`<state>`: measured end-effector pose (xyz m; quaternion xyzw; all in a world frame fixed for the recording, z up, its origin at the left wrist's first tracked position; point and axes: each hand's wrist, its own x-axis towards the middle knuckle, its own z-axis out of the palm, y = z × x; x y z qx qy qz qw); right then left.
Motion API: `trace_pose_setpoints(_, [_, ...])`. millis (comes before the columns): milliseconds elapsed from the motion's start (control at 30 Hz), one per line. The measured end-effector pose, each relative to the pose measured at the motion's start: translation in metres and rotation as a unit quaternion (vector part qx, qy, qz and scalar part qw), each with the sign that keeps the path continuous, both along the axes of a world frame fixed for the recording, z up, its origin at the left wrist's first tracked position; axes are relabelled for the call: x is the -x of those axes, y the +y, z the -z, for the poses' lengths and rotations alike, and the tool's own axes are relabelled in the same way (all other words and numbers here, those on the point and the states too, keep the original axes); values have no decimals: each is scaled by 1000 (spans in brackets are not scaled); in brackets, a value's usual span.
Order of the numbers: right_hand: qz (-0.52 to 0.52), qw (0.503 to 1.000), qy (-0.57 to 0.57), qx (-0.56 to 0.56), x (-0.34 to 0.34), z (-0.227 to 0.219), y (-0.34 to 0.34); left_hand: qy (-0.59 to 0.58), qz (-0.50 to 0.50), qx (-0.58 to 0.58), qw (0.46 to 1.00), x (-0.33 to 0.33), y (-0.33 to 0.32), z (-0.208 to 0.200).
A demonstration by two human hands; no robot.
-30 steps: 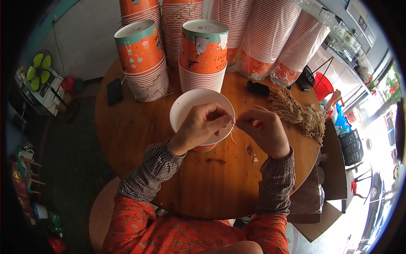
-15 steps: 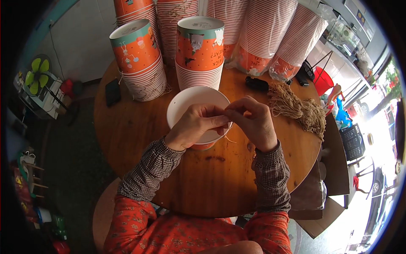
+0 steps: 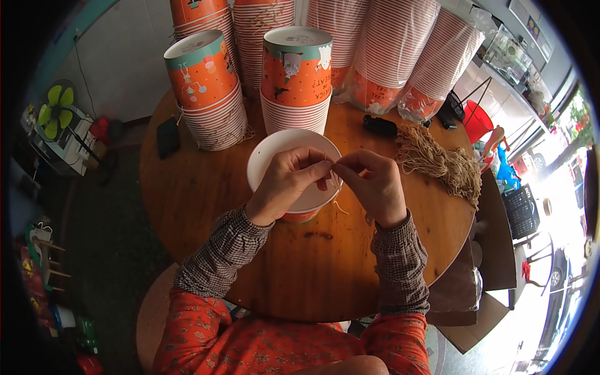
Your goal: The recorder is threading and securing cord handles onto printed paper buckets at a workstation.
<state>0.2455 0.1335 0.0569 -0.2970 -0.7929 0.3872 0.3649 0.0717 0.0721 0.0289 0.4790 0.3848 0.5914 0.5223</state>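
Observation:
An orange paper bucket [image 3: 261,164] with a white inside stands mouth up in front of me, a small hole in its wall at the left. Over its right rim my left hand [image 3: 292,181] and my right hand [image 3: 373,182] meet, each in a pinch of thumb and forefinger. Between the fingertips runs a thin beige string, its loose end [image 3: 340,207] hanging by the bucket's right side. Both hands are closed on this string. How it is looped or knotted is too small to tell.
Upside-down stacks of orange buckets stand behind, one at left [image 3: 203,75], one in the middle [image 3: 297,75]; several more are behind, some in clear plastic. A bundle of beige strings [image 3: 440,164] lies right, beside a black object [image 3: 379,125]. A dark phone [image 3: 167,137] lies left.
My fingertips have come slightly apart and the left hand's fingers have opened out a little from their bunched pinch. The bucket has stayed nearly in place.

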Motion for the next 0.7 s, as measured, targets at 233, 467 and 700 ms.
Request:
trace_pose_setpoints(233, [0,999,-1,-36,3,-3,-7,58,-98,-36,993,-5,1,1])
trace_pose_setpoints(467, [-7,999,-9,-45,0,1,-2,167,-112,-115,973,-8,-2,3])
trace_pose_setpoints(700, [-3,999,-4,-37,0,2,-1,260,-180,-157,936,-13,-4,1])
